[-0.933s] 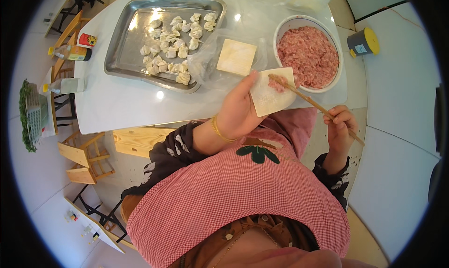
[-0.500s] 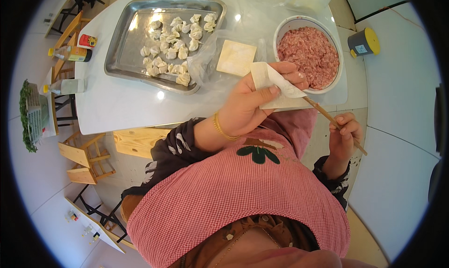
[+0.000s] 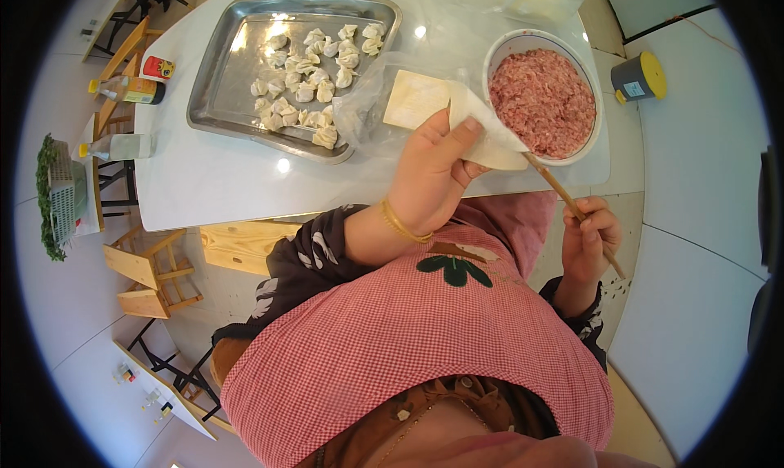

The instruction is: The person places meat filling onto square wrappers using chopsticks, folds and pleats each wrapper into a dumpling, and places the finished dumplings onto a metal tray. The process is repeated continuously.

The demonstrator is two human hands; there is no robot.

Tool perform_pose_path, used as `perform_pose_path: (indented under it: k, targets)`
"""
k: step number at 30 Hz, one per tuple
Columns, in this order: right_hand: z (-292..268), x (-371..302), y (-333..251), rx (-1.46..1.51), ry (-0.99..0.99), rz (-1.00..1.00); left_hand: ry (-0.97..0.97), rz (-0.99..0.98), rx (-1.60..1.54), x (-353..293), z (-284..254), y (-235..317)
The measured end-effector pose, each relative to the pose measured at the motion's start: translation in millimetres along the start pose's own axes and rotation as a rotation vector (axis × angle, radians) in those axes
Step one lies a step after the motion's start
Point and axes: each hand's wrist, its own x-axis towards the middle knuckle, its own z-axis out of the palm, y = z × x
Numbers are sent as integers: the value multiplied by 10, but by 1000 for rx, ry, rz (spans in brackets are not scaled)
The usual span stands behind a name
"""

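My left hand [image 3: 431, 167] is closed on a pale dough wrapper [image 3: 488, 135], its thumb pressed on top. The wrapper is folded over at its right corner, around the tip of a thin wooden stick [image 3: 563, 197]. My right hand [image 3: 591, 235] pinches that stick near its lower end and stays apart from the wrapper. Whatever lies inside the fold is hidden. Just beyond, a white bowl [image 3: 600, 113] holds pink minced meat [image 3: 542, 100]. A stack of square wrappers [image 3: 414, 99] lies left of the held one, on clear plastic.
A metal tray [image 3: 216, 100] with several folded wontons [image 3: 306, 80] stands at the left. Clear plastic bags lie on the white table [image 3: 212, 186]. Bottles [image 3: 126, 90] and a red can [image 3: 158, 68] stand at its left edge; a wooden bench [image 3: 237, 246] is below.
The wrapper is now folded over further around the stick's tip, and my left fingers have curled under it. My right hand and the stick have shifted slightly left.
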Motion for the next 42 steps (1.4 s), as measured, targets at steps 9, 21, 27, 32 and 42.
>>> perform_pose_path:
  k: [9, 21, 27, 32, 42]
  targets:
    - [113, -1, 77, -332, -133, -216, -127, -44, -188, -31, 133, 155]
    - [209, 83, 46, -397, -351, -198, -310, -269, -649, 254, 8, 173]
    - [135, 66, -92, -372, -395, -105, -291, -231, -688, 420, -227, 160]
    - [8, 34, -132, -142, -279, -111, -45, -128, -658, 379, -141, 237]
    - [149, 37, -63, -86, -215, -95, -199, -33, -643, 274, -26, 170]
